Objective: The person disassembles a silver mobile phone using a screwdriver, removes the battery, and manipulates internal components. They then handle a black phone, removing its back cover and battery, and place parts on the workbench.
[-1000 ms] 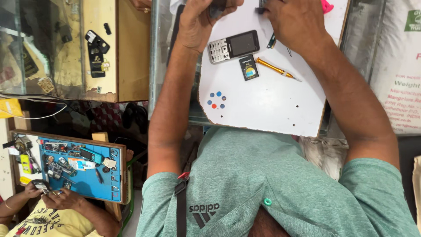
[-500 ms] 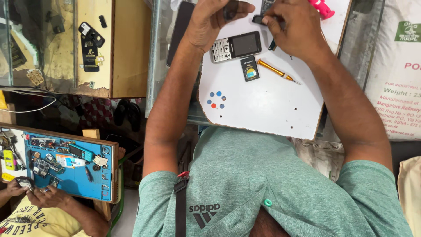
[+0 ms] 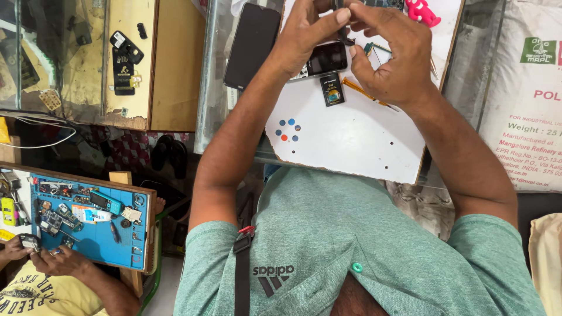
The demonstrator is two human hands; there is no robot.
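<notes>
Pinched between the left hand [image 3: 307,35] and right hand [image 3: 389,58], a small dark part [image 3: 345,36] is gripped above a black keypad phone [image 3: 323,59] on the white board [image 3: 351,137].

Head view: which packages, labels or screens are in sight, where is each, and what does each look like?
Sack: far right, white woven, red and green print.
Smartphone: on glass left of white board, black screen, dark.
Keypad phone: on board under the hands, small dark screen.
Battery: below it, black with yellow label.

Single head-worn view, straight down, close over a white board [image 3: 351,134].
</notes>
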